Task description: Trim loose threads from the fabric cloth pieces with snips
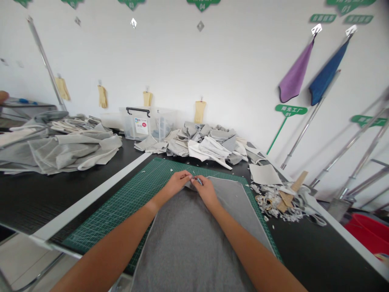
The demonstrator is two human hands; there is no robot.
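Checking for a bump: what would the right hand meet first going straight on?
Probably the left hand, just ahead of the right hand; a small blue item between them may come first.

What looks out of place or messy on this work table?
The scrap heap right of the cutting mat looks untidy: torn pale bits spread over the black table. Small white snippets also lie loose on the mat.

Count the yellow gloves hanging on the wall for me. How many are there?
4. Pale yellow rubber gloves hang along the white wall: one far left, one beside it, one behind the clear plastic storage bin, one further right. Others could be hidden.
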